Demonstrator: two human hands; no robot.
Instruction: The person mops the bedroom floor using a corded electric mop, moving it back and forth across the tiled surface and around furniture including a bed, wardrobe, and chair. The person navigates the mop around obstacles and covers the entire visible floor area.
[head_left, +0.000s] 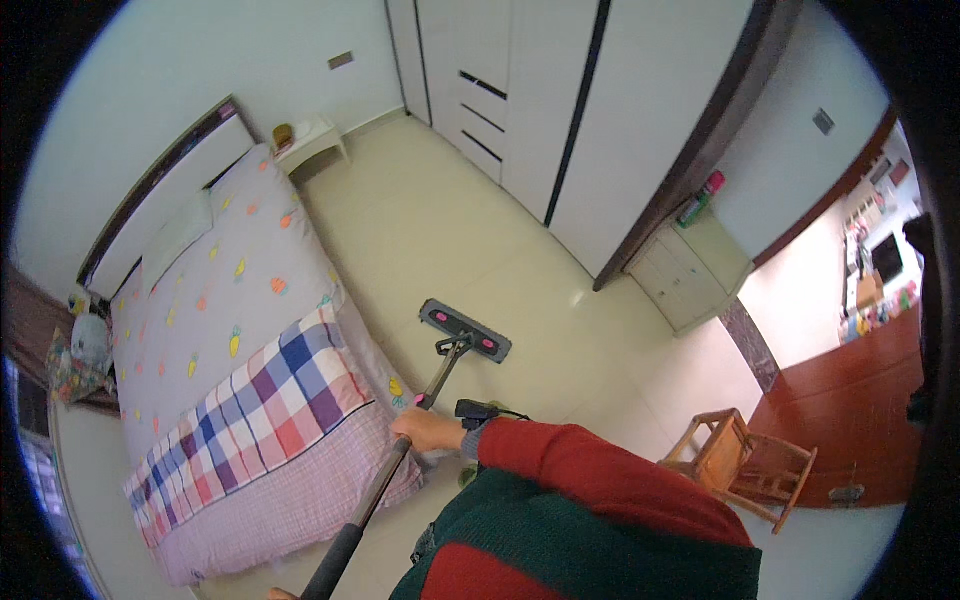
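My right hand (429, 430), at the end of a red sleeve, is wrapped around the metal pole (384, 480) of a flat mop. Its rectangular grey head (466, 331) with pink tabs rests on the pale tiled floor beside the bed. Toward the bottom edge the pole ends in a black foam grip (334, 561). A small part of my left hand (282, 594) shows at that grip; the picture's edge cuts off the rest. A small black device (476, 409) with a cable is at my right wrist.
The bed (232, 262) with a checked blanket (255, 405) lies left of the mop. White wardrobes (547, 112) line the far side. A small cabinet (686, 274) holding a spray can (701, 199) stands near the doorway. A wooden chair (731, 457) is right, by the reddish-brown door (847, 412).
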